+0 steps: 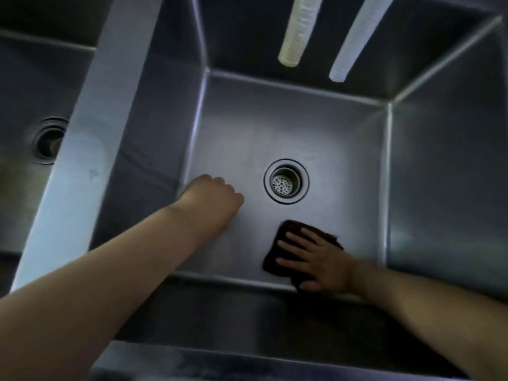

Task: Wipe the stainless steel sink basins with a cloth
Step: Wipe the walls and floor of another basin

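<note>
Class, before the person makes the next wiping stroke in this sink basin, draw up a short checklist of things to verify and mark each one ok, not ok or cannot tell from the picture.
1. Cloth under the wiping hand: the right hand lies flat, fingers spread, on the dark cloth. Ok.
2. Cloth on the basin floor, near the front wall: ok.
3. Drain strainer sits apart from the cloth, uncovered: ok.
4. Left hand out of the cloth's way: it is down by the basin's left side, fingers curled, holding nothing visible. Ok.
5. Two hoses hang above the back of the basin, off the floor: ok.
6. Floor already clean or wet: cannot tell.
</note>
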A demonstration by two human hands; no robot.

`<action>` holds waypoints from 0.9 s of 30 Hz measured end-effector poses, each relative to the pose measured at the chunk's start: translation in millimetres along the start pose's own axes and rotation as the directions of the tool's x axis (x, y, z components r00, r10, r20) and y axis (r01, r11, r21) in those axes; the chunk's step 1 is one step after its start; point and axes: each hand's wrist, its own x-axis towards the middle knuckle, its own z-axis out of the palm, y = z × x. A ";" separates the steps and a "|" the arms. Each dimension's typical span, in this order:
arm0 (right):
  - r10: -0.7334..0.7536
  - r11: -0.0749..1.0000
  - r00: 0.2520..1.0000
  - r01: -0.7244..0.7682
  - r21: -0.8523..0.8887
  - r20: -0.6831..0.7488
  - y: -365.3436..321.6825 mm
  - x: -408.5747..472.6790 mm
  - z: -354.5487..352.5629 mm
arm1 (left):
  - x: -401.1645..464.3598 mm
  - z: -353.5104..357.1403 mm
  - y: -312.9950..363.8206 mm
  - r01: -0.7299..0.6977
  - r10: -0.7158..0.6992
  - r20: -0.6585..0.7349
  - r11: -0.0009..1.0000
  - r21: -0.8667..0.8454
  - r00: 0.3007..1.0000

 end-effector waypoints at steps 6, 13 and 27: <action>0.557 0.815 0.821 -0.569 0.109 0.122 54.9 -51.9 16.3 | 23.0 35.8 15.0 0.051 -0.036 0.107 0.990 -0.133 0.994; 0.624 0.732 0.774 -0.627 0.266 0.107 4.9 6.8 2.6 | 36.6 70.2 15.9 0.151 -0.116 0.162 0.964 -0.220 0.980; 0.214 0.976 0.976 -0.215 0.042 0.040 30.5 -42.2 24.8 | 47.0 84.9 17.5 0.136 -0.077 0.187 0.936 -0.324 0.979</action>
